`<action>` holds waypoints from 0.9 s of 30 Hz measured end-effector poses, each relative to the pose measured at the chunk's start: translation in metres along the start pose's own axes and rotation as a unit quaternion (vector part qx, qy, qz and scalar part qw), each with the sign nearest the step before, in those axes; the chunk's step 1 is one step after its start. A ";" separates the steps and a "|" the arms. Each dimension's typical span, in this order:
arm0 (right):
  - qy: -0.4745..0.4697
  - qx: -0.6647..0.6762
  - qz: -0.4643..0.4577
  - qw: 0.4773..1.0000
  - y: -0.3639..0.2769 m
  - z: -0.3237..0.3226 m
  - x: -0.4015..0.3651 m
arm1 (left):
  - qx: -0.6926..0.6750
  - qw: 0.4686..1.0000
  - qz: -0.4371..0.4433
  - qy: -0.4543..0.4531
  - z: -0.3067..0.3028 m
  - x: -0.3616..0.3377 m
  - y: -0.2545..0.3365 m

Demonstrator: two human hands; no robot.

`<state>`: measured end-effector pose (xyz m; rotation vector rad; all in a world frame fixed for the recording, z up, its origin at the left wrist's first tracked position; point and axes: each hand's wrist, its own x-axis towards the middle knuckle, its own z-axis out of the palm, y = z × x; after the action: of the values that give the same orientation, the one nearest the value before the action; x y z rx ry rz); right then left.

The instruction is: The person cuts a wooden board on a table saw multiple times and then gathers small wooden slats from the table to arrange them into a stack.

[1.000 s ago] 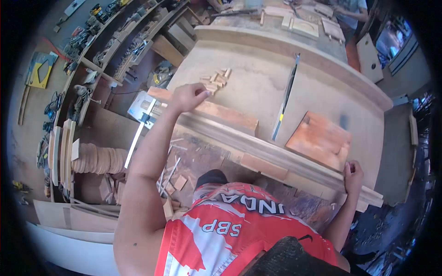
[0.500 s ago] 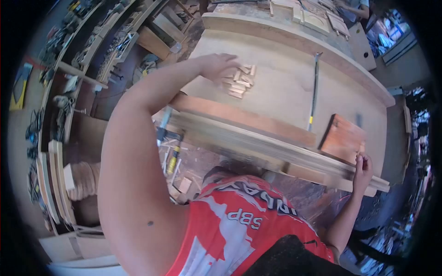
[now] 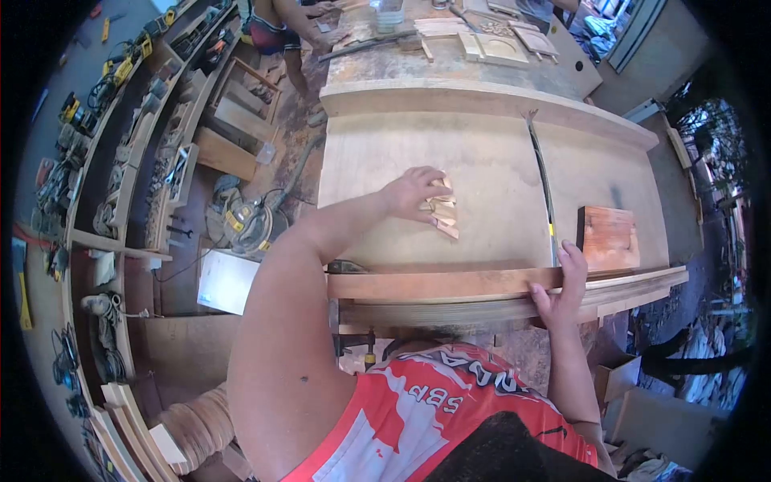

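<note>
My left hand (image 3: 414, 194) is curled over a bunch of small wooden pieces (image 3: 444, 210) on the pale plywood bench top; its fingers partly hide them. At the bench's near edge, my right hand (image 3: 560, 291) grips the right end of a long reddish-brown wooden board (image 3: 442, 283), thumb on the near side and fingers over the far side. Pale strips of wood (image 3: 634, 283) lie along the edge beneath that board. Just right of my right hand, a reddish-orange wooden block (image 3: 610, 238) rests on the bench top.
A long bar with a yellow mark (image 3: 544, 181) crosses the bench top. A raised wooden rail (image 3: 482, 98) runs along the far side. Beyond it, a person's hands (image 3: 325, 24) are over another table. Shelves of tools (image 3: 120, 153) and a coiled hose (image 3: 249, 217) are at left.
My left hand has come down onto the small wooden pieces and closed over them. My right hand has moved left from beside the reddish block to the long board's end. The view has shifted.
</note>
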<state>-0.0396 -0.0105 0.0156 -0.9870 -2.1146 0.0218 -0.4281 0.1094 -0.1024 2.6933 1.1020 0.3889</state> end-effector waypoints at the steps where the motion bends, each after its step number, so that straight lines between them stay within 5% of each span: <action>1: 0.005 -0.002 0.000 1.000 -0.001 0.002 0.002 | -0.007 1.000 -0.009 -0.003 0.008 0.001 -0.004; 9: -0.036 -0.065 0.015 0.997 -0.001 0.005 0.005 | 0.053 0.999 -0.002 -0.005 -0.043 -0.007 0.031; 15: -0.050 -0.041 -0.018 0.998 -0.001 -0.002 0.003 | -0.120 0.971 -0.201 0.056 -0.123 -0.055 0.106; 19: -0.022 -0.017 -0.043 0.999 0.001 -0.002 -0.002 | -0.006 0.956 -0.263 0.131 -0.145 -0.131 0.209; 23: -0.026 -0.015 -0.043 0.999 0.003 0.001 -0.003 | -0.006 0.882 -0.379 0.279 -0.118 -0.219 0.298; 27: -0.008 -0.023 -0.037 0.999 0.002 0.000 0.000 | -0.044 0.757 -0.576 0.306 -0.039 -0.349 0.346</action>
<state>-0.0383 -0.0088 0.0144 -0.9373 -2.1743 -0.0552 -0.4537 -0.3770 -0.0243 1.2898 2.4941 1.0061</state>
